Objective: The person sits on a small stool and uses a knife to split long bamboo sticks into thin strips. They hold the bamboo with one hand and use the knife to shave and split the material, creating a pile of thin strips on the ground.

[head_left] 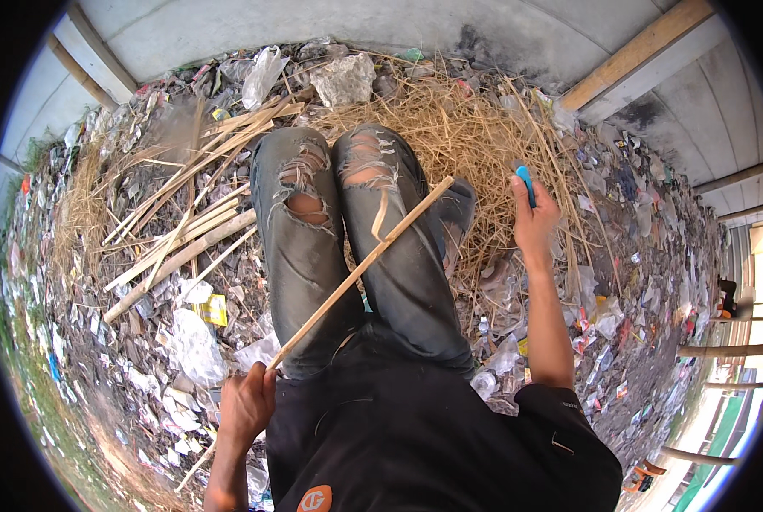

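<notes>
My left hand (246, 399) is closed around the lower end of a thin bamboo strip (347, 286). The strip slants up across my thighs to the right, its far end beyond my right knee. A curled shaving (380, 213) hangs by the strip over that leg. Out to the right, my right hand (535, 218) grips a small blue-handled cutter (526, 186), its greyish tip blurred. The cutter is apart from the strip. Under and around this hand lies a heap of straw-coloured bamboo shavings (458, 136).
To the left of my knees lie several split bamboo strips (176, 243) and a thicker bamboo pole (185, 260). Plastic litter covers the ground, including a clear bag (198, 346). A pale rock (345, 78) sits before the grey wall (381, 26). Wooden posts (637, 55) lean there.
</notes>
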A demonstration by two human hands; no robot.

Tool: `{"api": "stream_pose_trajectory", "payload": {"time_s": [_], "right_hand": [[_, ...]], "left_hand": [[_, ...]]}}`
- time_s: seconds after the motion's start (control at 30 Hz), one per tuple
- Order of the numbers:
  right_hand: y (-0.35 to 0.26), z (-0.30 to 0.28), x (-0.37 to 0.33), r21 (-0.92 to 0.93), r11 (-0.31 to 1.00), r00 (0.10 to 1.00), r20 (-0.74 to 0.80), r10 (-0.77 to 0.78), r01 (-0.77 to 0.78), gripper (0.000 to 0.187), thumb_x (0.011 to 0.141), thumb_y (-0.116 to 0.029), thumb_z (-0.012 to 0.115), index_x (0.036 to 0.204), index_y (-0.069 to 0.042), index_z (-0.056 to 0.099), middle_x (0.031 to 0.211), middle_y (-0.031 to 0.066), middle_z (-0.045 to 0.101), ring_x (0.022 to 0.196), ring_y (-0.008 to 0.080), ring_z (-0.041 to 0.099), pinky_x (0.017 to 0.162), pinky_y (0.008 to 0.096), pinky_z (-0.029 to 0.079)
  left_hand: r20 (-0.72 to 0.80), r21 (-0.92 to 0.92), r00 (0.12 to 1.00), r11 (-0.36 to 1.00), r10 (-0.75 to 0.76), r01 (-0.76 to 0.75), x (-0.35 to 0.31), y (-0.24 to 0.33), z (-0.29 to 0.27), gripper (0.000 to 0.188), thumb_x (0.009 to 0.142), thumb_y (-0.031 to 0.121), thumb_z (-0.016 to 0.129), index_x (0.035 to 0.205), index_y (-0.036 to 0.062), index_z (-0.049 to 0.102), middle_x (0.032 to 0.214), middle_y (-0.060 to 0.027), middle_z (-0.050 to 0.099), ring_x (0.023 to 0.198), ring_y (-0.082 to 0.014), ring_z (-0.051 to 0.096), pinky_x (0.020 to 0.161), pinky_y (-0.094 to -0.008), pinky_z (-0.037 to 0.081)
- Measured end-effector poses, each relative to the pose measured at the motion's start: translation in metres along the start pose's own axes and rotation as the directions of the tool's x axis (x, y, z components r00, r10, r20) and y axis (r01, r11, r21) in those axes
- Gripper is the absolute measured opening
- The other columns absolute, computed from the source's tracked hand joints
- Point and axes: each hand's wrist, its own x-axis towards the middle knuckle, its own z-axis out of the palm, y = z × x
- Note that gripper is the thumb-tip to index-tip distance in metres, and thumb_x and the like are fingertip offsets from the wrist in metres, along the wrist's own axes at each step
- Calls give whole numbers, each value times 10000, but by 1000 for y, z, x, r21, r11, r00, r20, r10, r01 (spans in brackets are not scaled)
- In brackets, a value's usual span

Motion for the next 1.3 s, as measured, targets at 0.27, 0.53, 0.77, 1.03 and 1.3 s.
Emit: {"api": "stream_pose_trajectory", "payload": {"time_s": [0.27, 0.53, 0.77, 1.03, 1.3], "right_hand": [[-82, -7, -49, 147, 989, 858, 504, -99, 28, 455, 1039, -427, 587, 837, -19, 589, 651, 186, 611, 636, 378, 673, 558, 442, 464], [-91, 32, -76, 32, 987, 775, 615, -146, 160, 607, 1026, -568, 525, 800, -13, 624, 592, 236, 597, 652, 488, 635, 597, 546, 493], [-93, 35, -75, -3, 986, 781, 611, -133, 170, 608, 1009, -565, 579, 770, -11, 652, 571, 218, 568, 581, 445, 613, 537, 498, 462], [-85, 43, -77, -67, 979, 836, 534, -129, 194, 639, 998, -632, 537, 803, -36, 661, 589, 213, 629, 633, 457, 661, 583, 538, 520], [-74, 52, -46, -128, 945, 859, 469, -208, 299, 593, 1008, -610, 536, 792, -68, 642, 594, 203, 632, 617, 433, 662, 554, 534, 511]], "left_hand": [[-110, 21, 989, 995, 98, -97, 54, 55, 22, 291, 1038, 290, 582, 861, 60, 559, 589, -218, 613, 574, -470, 629, 541, -567, 494], [-132, -131, 974, 971, 183, -200, 101, 87, 26, 328, 1052, 279, 564, 838, 30, 587, 611, -283, 604, 602, -522, 612, 552, -600, 491], [-105, -110, 967, 964, 231, -242, 110, 87, 27, 307, 1053, 251, 564, 841, 30, 574, 600, -275, 598, 585, -511, 612, 527, -581, 490], [-41, 12, 970, 971, 238, -237, 79, 64, -4, 269, 1044, 238, 576, 863, 41, 554, 560, -237, 578, 535, -480, 606, 509, -568, 481], [-35, 2, 984, 985, 174, -174, 38, 43, -26, 252, 1031, 183, 588, 830, 40, 535, 529, -210, 553, 494, -448, 589, 483, -538, 466]]}}
